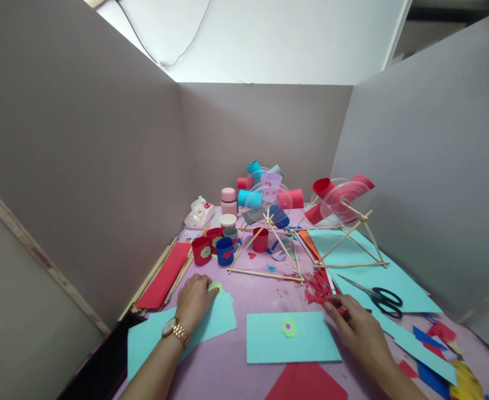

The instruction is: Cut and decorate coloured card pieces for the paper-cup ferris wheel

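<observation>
My left hand (193, 303) rests on a light-blue paper sheet (215, 325) at the lower left, fingers curled over a small pale-green paper flower (215, 286). A gold watch sits on that wrist. My right hand (355, 325) lies at the right edge of a light-blue paper rectangle (290, 338) that bears a green flower cut-out (288, 327) with a pink centre. Its fingertips pinch together at a heap of red paper scraps (317, 286); what they hold is hidden.
Black-handled scissors (378, 299) lie on a large light-blue sheet to the right. Two stick-framed wheels with paper cups (269, 200) (340, 200) stand behind. Small decorated cups (215, 244), a pink bottle (229, 201), red paper (165, 275) and grey partition walls surround the table.
</observation>
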### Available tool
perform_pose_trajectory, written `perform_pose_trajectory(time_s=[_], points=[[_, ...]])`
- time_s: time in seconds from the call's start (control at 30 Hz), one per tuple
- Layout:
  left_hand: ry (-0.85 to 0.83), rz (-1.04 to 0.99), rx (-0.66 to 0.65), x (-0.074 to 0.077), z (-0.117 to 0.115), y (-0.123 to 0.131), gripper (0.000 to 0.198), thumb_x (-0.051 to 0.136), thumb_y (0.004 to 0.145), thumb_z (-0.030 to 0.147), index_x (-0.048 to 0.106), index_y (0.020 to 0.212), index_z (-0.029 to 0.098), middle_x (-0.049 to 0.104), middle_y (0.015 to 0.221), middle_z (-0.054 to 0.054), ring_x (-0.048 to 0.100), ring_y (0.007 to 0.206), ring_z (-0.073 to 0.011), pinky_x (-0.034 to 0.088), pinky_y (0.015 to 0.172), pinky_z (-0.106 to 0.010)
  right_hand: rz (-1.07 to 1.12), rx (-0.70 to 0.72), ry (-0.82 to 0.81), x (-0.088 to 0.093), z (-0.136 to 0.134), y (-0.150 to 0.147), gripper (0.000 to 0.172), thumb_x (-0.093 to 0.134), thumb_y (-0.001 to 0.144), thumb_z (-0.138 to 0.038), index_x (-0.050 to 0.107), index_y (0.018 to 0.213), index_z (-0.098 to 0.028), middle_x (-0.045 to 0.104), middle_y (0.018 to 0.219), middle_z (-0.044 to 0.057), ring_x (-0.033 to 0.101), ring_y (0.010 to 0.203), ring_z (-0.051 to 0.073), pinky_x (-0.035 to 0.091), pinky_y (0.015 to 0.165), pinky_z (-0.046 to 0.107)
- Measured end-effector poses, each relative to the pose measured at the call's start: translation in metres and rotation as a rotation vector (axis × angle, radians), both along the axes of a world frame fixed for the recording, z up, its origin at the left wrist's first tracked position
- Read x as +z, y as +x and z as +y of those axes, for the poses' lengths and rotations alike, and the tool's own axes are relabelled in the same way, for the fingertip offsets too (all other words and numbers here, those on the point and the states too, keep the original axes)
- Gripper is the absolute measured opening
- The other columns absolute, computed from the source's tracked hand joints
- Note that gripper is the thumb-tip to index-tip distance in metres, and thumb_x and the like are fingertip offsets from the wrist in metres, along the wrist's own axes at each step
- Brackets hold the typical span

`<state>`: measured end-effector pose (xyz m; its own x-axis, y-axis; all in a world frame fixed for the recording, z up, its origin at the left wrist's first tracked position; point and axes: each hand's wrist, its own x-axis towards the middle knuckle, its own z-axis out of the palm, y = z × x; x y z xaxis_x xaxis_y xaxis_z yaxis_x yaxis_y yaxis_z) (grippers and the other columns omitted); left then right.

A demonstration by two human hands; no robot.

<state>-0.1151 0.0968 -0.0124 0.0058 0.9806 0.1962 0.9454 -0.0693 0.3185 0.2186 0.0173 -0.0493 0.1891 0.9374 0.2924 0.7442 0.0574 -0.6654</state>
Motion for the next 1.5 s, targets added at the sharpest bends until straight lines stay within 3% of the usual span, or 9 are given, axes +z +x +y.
perform_pose_trajectory(time_s=[0.13, 0.33, 0.53, 0.63, 0.73, 0.87, 1.07, 1.27, 1.5], points=[[0.021, -0.134, -0.012, 0.0, 0.001, -0.006, 0.018, 0.053, 0.083, 0.03, 0.061, 0.076, 0.016, 0.064, 0.078, -0.001, 0.058, 0.076, -0.0162, 0.042, 0.073, -0.034, -0.026, 0.108, 0.017, 0.012, -0.002, -0.02, 0.025, 0.043, 0.086, -0.04, 0.059, 0.087, -0.021, 0.065, 0.087, 0.007, 0.059, 0.07, 0.021, 0.042, 0.065, 0.031], [0.098, -0.408, 0.022, 0.0, 0.002, -0.017, 0.017, 0.052, 0.076, 0.03, 0.064, 0.069, 0.021, 0.067, 0.067, -0.001, 0.06, 0.066, -0.0201, 0.038, 0.06, -0.028, -0.111, 0.447, -0.133, 0.042, 0.017, -0.1, 0.019, 0.047, 0.083, -0.024, 0.065, 0.088, -0.019, 0.069, 0.086, 0.005, 0.062, 0.076, 0.018, 0.042, 0.067, 0.027], [0.23, -0.817, 0.075, -0.015, 0.006, -0.03, 0.021, 0.051, 0.074, 0.042, 0.056, 0.078, 0.021, 0.064, 0.073, -0.001, 0.06, 0.067, -0.0187, 0.045, 0.061, -0.028, -0.167, 0.479, -0.204, 0.039, 0.057, -0.171, 0.03, 0.059, 0.072, -0.026, 0.063, 0.101, -0.018, 0.065, 0.099, 0.009, 0.06, 0.089, 0.024, 0.04, 0.072, 0.031], [0.278, -1.009, 0.124, -0.021, 0.011, -0.039, 0.026, 0.051, 0.074, 0.047, 0.053, 0.081, 0.021, 0.059, 0.069, 0.002, 0.059, 0.067, -0.0166, 0.047, 0.059, -0.027, -0.173, 0.477, -0.23, 0.033, 0.07, -0.189, 0.041, 0.068, 0.063, -0.03, 0.061, 0.102, -0.016, 0.06, 0.103, 0.012, 0.059, 0.088, 0.028, 0.04, 0.068, 0.033], [0.269, -1.13, 0.125, -0.022, 0.013, -0.043, 0.027, 0.055, 0.072, 0.046, 0.054, 0.081, 0.021, 0.056, 0.067, 0.003, 0.056, 0.063, -0.0144, 0.047, 0.058, -0.026, -0.144, 0.47, -0.237, 0.03, 0.076, -0.197, 0.037, 0.072, 0.057, -0.026, 0.061, 0.091, -0.016, 0.06, 0.097, 0.01, 0.057, 0.083, 0.027, 0.038, 0.064, 0.032], [0.264, -1.209, 0.114, -0.015, 0.01, -0.042, 0.025, 0.061, 0.07, 0.042, 0.057, 0.08, 0.019, 0.058, 0.067, 0.003, 0.055, 0.064, -0.0137, 0.045, 0.059, -0.024, -0.036, 0.457, -0.185, 0.027, 0.075, -0.196, 0.007, 0.062, 0.066, -0.018, 0.057, 0.071, -0.018, 0.057, 0.078, 0.002, 0.053, 0.076, 0.019, 0.035, 0.064, 0.028], [0.217, -1.302, 0.071, 0.003, 0.004, -0.035, 0.026, 0.061, 0.069, 0.042, 0.053, 0.082, 0.02, 0.054, 0.071, 0.004, 0.052, 0.064, -0.0118, 0.043, 0.063, -0.023, 0.14, 0.468, -0.151, 0.036, 0.078, -0.141, 0.016, 0.037, 0.087, -0.023, 0.046, 0.073, -0.019, 0.039, 0.059, -0.006, 0.041, 0.053, 0.01, 0.033, 0.05, 0.021], [-0.075, -1.207, -0.173, 0.015, -0.011, -0.008, 0.022, 0.063, 0.07, 0.039, 0.057, 0.081, 0.02, 0.053, 0.071, 0.004, 0.049, 0.062, -0.0114, 0.041, 0.061, -0.022, 0.035, 0.579, -0.283, 0.054, 0.086, -0.07, 0.017, 0.05, 0.088, -0.024, 0.054, 0.074, -0.014, 0.049, 0.061, -0.006, 0.047, 0.048, 0.007, 0.039, 0.046, 0.02], [-0.373, -0.916, -0.481, -0.002, -0.038, 0.044, 0.016, 0.053, 0.077, 0.032, 0.058, 0.072, 0.018, 0.05, 0.056, 0.005, 0.043, 0.05, -0.0112, 0.034, 0.048, -0.021, -0.204, 0.623, -0.297, 0.037, 0.102, -0.073, 0.018, 0.055, 0.087, -0.029, 0.06, 0.093, -0.013, 0.064, 0.092, 0.002, 0.062, 0.079, 0.016, 0.052, 0.069, 0.034]])
